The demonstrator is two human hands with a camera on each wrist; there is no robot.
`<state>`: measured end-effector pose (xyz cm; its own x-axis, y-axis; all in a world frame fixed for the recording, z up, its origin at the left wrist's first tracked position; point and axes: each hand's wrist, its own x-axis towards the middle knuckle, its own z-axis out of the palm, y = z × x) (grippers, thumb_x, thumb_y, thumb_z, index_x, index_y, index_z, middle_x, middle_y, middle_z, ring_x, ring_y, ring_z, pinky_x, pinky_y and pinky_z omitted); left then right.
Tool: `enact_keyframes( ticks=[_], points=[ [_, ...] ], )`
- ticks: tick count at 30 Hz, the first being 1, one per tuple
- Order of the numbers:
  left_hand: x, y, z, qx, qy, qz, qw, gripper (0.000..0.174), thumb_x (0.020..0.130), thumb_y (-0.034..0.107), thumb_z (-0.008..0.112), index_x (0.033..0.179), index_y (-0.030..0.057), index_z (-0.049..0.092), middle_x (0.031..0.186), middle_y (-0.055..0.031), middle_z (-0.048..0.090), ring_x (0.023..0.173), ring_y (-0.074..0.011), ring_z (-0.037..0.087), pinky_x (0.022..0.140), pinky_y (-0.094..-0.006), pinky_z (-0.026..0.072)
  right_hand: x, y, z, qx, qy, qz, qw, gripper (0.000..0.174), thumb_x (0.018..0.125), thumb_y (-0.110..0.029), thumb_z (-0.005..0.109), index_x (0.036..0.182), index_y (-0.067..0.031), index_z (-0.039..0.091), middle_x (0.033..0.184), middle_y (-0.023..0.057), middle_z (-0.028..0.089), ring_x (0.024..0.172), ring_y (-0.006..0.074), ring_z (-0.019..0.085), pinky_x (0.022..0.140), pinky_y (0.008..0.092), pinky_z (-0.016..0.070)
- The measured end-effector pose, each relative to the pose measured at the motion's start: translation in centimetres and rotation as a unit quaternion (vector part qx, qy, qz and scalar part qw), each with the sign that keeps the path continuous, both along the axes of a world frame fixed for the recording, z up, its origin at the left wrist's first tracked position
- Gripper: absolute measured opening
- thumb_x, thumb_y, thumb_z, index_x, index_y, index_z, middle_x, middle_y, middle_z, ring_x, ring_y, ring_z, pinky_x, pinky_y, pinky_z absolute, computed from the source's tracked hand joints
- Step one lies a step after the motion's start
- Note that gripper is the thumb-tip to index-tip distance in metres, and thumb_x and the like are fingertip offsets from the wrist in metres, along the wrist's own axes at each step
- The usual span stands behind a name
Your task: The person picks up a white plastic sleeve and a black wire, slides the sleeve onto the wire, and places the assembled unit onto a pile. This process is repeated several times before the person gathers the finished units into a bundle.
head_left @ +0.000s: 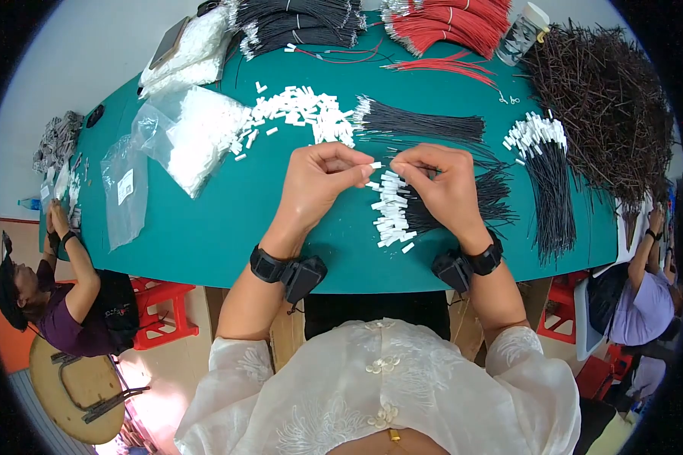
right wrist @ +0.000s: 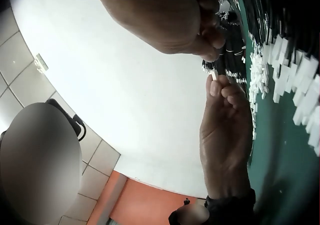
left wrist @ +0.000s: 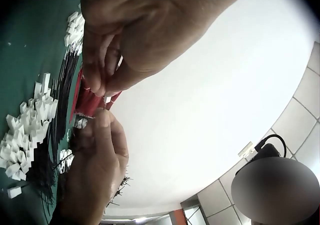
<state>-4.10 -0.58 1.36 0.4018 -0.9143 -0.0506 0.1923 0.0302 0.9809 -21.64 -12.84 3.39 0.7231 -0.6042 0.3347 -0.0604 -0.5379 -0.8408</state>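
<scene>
Between thumb and forefinger the left hand pinches a small white connector, also visible in the right wrist view as a white piece at the fingertips. Facing it a short gap away, the right hand has thumb and forefinger pinched together; a thin dark wire appears at its fingertips. Under and beside the right hand lie black wires with white connectors on their ends. In the left wrist view the left hand is above the right hand, fingertips nearly meeting.
Loose white connectors lie beyond the left hand, beside an open plastic bag. Black wires and red wires lie farther back. A finished-looking bundle and a brown heap are right. People sit at both sides.
</scene>
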Motion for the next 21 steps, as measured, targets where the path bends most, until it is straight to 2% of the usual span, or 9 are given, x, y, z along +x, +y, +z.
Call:
enact_keyframes(
  ticks=[10,21],
  points=[
    [-0.43,-0.15,-0.10,0.004,-0.036,0.009,0.999,0.015,0.083,0.000,0.076,0.097,-0.0039,0.074,0.083,-0.0093,0.074,0.071,-0.0122,0.069,0.067,-0.0244,0.0549,0.20,0.04,-0.17,0.050,0.008,-0.008,0.999,0.007,0.084,-0.002,0.076,0.088,0.0032,0.074,0.077,0.0069,0.072,0.066,0.0075,0.060,0.058,0.0233,0.0458],
    [-0.37,-0.20,-0.24,0.032,0.020,-0.020,0.999,0.013,0.085,0.002,0.076,0.097,-0.0028,0.073,0.086,-0.0096,0.073,0.075,-0.0132,0.068,0.069,-0.0253,0.0548,0.29,0.46,-0.04,-0.007,0.014,0.005,1.000,0.007,0.083,-0.002,0.076,0.088,0.0029,0.074,0.077,0.0072,0.071,0.064,0.0086,0.060,0.056,0.0234,0.0452]
  ],
)
